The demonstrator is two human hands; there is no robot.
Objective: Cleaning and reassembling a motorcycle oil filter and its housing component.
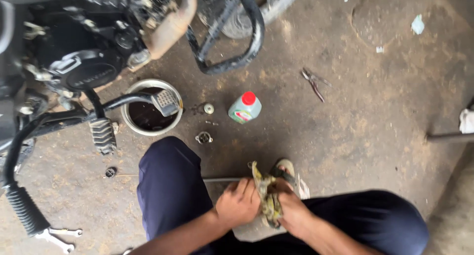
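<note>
My left hand (238, 203) and my right hand (292, 209) are both closed on a dirty yellowish rag (266, 195), held between my knees in dark blue trousers. A thin metal rod (219, 180) pokes out to the left from under the rag, and a dark part shows at the rag's upper right. What the rag wraps is hidden.
A motorcycle engine (84, 52) with footpeg (102, 135) and crash bar (237, 37) fills the upper left. A metal bowl of dark oil (150, 114) sits beneath it. A bottle with a red cap (245, 107), small parts (203, 137), pliers (314, 82) and spanners (59, 236) lie on the oily floor.
</note>
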